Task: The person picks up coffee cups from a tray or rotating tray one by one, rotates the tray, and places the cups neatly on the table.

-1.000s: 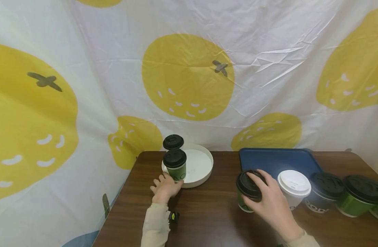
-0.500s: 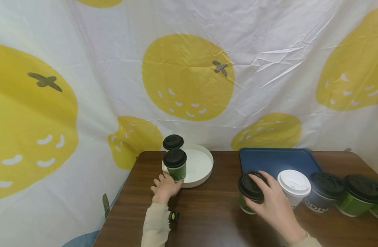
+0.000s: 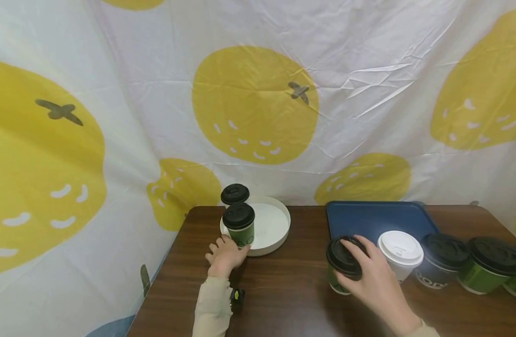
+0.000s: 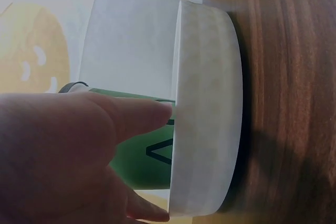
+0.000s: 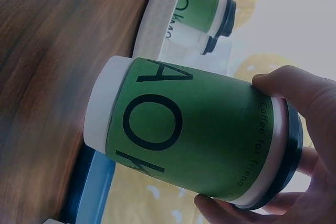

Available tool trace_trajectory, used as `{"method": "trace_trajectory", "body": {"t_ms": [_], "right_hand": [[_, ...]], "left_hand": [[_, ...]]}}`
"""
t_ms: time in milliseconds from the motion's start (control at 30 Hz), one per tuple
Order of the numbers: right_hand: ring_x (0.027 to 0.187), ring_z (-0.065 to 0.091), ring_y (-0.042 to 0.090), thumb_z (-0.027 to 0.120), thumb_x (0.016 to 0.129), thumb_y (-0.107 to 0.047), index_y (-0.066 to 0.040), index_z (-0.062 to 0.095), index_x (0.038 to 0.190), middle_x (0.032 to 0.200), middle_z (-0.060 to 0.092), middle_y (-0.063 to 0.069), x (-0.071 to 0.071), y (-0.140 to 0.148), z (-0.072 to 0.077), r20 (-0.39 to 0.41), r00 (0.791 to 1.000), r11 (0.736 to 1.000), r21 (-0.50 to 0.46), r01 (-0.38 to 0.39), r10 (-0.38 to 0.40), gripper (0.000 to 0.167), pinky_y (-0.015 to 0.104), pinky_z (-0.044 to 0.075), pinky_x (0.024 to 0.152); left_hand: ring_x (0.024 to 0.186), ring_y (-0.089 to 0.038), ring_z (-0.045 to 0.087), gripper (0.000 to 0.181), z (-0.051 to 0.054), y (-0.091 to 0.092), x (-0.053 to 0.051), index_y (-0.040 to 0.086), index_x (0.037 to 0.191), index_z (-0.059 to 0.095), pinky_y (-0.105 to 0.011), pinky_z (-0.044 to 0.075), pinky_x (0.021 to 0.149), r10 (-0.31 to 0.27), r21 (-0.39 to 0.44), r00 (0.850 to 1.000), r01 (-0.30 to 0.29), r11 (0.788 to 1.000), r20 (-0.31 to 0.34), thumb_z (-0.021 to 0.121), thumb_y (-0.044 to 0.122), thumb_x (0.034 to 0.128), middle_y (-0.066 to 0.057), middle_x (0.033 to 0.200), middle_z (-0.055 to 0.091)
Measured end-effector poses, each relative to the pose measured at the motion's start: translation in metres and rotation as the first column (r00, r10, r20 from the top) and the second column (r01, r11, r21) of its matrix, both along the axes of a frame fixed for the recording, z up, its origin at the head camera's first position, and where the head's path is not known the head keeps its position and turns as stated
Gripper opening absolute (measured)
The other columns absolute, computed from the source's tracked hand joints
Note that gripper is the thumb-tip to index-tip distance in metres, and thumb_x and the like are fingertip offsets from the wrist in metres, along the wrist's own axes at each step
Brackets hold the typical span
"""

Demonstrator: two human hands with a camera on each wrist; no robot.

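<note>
My right hand grips a green paper coffee cup near its black lid, thumb on one side and fingers on the other. The cup is upright; whether its base touches the table I cannot tell. At the left, another green coffee cup with a black lid stands in a round white tray. Behind it is a second black-lidded cup, mostly hidden. My left hand is at the tray's near rim beside the front cup, thumb and fingers extended with tips by the rim.
A blue rectangular tray lies at the back right. In a row right of my right hand stand a white-lidded cup, a dark cup and green cups. A fruit-print cloth hangs behind the wooden table.
My right hand and its coffee cup have shifted slightly right and toward me. The left hand and the cups by it stay in place.
</note>
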State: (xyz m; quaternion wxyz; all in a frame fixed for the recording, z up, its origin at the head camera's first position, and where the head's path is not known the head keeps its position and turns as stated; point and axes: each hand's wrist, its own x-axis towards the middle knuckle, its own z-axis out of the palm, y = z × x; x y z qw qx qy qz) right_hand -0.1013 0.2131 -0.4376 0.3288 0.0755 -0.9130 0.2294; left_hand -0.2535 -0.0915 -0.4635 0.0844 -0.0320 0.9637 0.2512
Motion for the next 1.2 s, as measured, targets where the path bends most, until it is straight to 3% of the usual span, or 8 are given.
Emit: {"method": "trace_trajectory", "body": {"t_ms": [233,633,833,1200], "right_hand": [[0.107,0.067,0.046,0.094,0.065,-0.019,-0.011,0.069,0.128,0.129,0.064,0.025,0.0014,0.0012,0.0012,0.021,1.0,1.0,0.008,0.004,-0.004,0.068,0.06,0.058,0.078],[0.107,0.067,0.045,0.096,0.063,-0.018,-0.013,0.071,0.127,0.128,0.066,0.024,0.0023,0.0011,0.0,-0.01,1.0,1.0,0.008,-0.003,0.004,0.069,0.059,0.058,0.078],[0.107,0.067,0.045,0.095,0.062,-0.018,-0.012,0.071,0.127,0.127,0.066,0.024,0.0029,0.0016,-0.0008,-0.024,1.0,1.0,0.009,-0.005,0.005,0.069,0.059,0.058,0.077],[0.107,0.067,0.044,0.096,0.061,-0.018,-0.012,0.071,0.126,0.126,0.066,0.023,0.0037,0.003,-0.002,-0.039,0.999,1.0,0.009,-0.012,0.013,0.07,0.059,0.057,0.079]], "left_hand": [[0.144,-0.059,0.03,0.091,0.0016,-0.0003,-0.002,-0.018,0.153,0.024,-0.074,0.028,0.112,0.012,0.017,1.0,-0.012,1.0,-0.008,0.059,0.047,0.0993,-0.039,0.149,0.037],[0.145,-0.059,0.029,0.092,0.0001,0.0034,-0.0002,-0.018,0.152,0.026,-0.075,0.027,0.113,-0.002,-0.01,1.0,0.002,1.0,-0.001,0.06,0.048,0.0992,-0.039,0.15,0.037],[0.142,-0.059,0.031,0.091,0.0023,0.0039,0.0005,-0.018,0.151,0.028,-0.074,0.028,0.113,0.021,0.004,1.0,-0.021,1.0,-0.014,0.064,0.046,0.0976,-0.039,0.147,0.038],[0.146,-0.062,0.025,0.092,0.0023,0.002,0.0018,-0.017,0.154,0.025,-0.076,0.026,0.113,0.008,0.005,1.0,-0.008,1.0,-0.001,0.063,0.046,0.0979,-0.039,0.152,0.034]]}}
